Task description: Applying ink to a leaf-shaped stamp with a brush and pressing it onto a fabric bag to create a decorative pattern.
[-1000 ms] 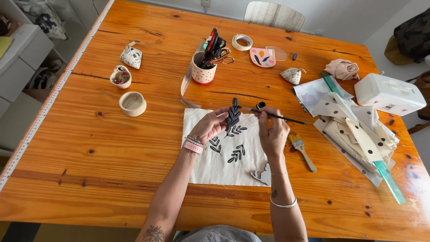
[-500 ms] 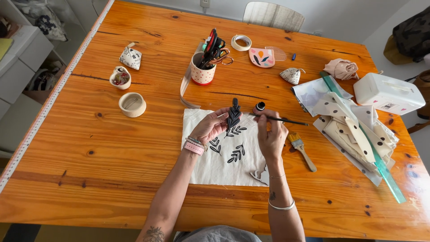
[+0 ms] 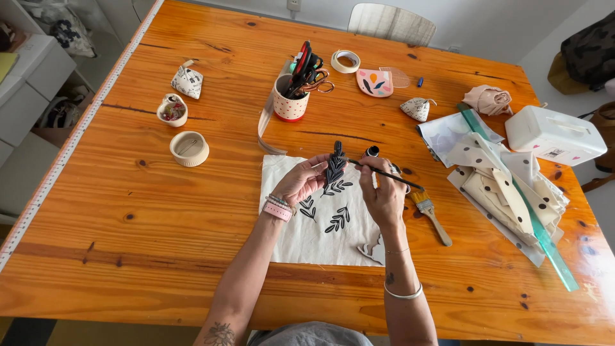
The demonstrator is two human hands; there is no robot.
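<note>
My left hand (image 3: 304, 182) holds a dark leaf-shaped stamp (image 3: 335, 164) upright above a cream cloth (image 3: 320, 221) printed with black leaf sprigs. My right hand (image 3: 382, 192) grips a thin black paintbrush (image 3: 384, 174) whose tip touches the stamp. A small black paint pot (image 3: 372, 152) stands on the table just beyond the brush. A flat wide brush (image 3: 430, 211) with a wooden handle lies to the right of my right hand.
A dotted cup of scissors (image 3: 291, 102), a tape roll (image 3: 345, 61), two small bowls (image 3: 189, 148), a painted palette (image 3: 374, 83), a white box (image 3: 552, 134), a heap of dotted fabric pieces (image 3: 506, 186) and a green ruler (image 3: 544, 240) lie on the wooden table (image 3: 141, 211). A chair (image 3: 392, 24) stands at the far side.
The brush tip has moved left from the paint pot onto the stamp. Both hands stay above the cloth.
</note>
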